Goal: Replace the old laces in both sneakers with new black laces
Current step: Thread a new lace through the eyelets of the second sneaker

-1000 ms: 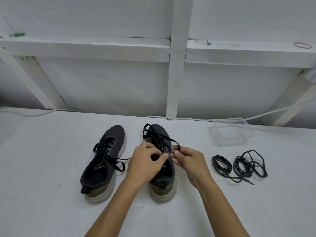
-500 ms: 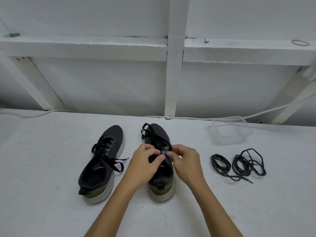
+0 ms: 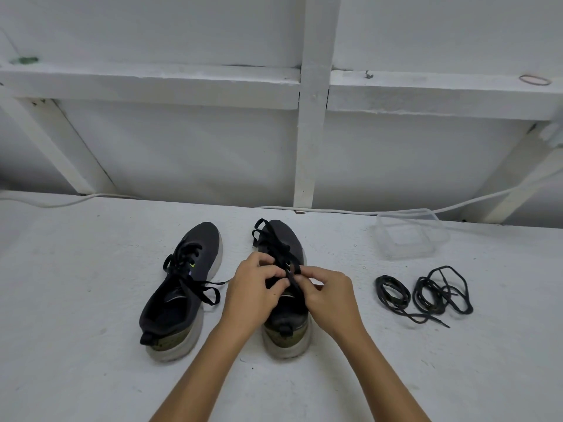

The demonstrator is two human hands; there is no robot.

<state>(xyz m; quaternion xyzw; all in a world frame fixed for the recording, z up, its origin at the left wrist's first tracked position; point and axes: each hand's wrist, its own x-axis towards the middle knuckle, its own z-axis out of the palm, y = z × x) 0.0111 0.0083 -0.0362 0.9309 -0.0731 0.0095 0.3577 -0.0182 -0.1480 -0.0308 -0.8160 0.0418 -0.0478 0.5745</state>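
Two dark sneakers with olive heels stand side by side on the white table, toes pointing away. The left sneaker (image 3: 182, 287) has a flat black lace tied in a bow. Over the tongue of the right sneaker (image 3: 286, 248) my left hand (image 3: 253, 296) and my right hand (image 3: 330, 296) meet, both pinching its flat black lace (image 3: 274, 242), which loops loosely toward the toe. My hands hide the eyelets beneath them. Two coiled thin black laces (image 3: 423, 293) lie on the table to the right of the sneakers.
A clear plastic container (image 3: 408, 236) sits at the back right, behind the coiled laces. A white cable (image 3: 335, 211) runs along the table's back edge under the white wall frame. A rubber band (image 3: 535, 80) lies on the ledge above.
My right hand has moved left toward my left hand, and the lace loop it held out to the right is drawn in over the tongue. The view shifted slightly.
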